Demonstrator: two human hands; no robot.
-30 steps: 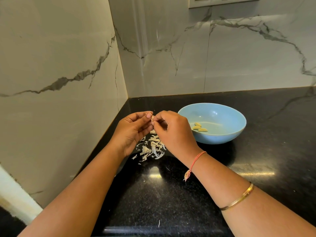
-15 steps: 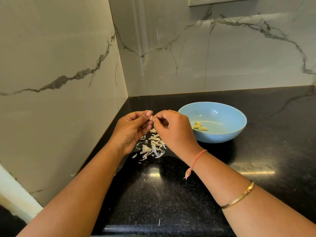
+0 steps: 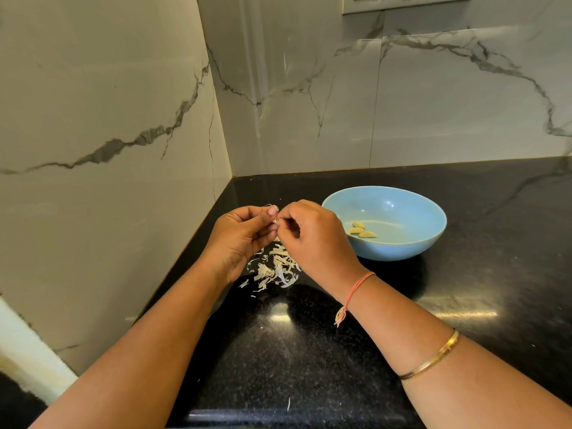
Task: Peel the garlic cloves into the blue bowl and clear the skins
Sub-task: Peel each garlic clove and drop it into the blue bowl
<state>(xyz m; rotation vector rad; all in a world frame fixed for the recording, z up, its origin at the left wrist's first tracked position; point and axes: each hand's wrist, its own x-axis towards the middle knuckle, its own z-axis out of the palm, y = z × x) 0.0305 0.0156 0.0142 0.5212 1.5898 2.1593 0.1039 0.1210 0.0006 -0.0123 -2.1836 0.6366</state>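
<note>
Your left hand (image 3: 244, 239) and right hand (image 3: 312, 239) meet above the glossy black stone counter (image 3: 309, 351), both pinching a small pale garlic clove (image 3: 276, 222). Papery white skins (image 3: 275, 267) lie heaped beneath them; three peeled cloves (image 3: 360, 229) rest in the round light-blue bowl (image 3: 390, 250) just right

A home kitchen, by the look of it: a polished black speckled countertop (image 3: 309, 351) ran into the corner at mid-frame, with veined marble-look wall tiles (image 3: 433, 103) rising behind it and down the left side. Food prep sealed it: a blue bowl (image 3: 402, 246) right of centre held peeled garlic cloves (image 3: 367, 234), papery skins (image 3: 275, 270) lay heaped just left of it, and a switch plate (image 3: 402, 3) sat at the top edge.
</note>
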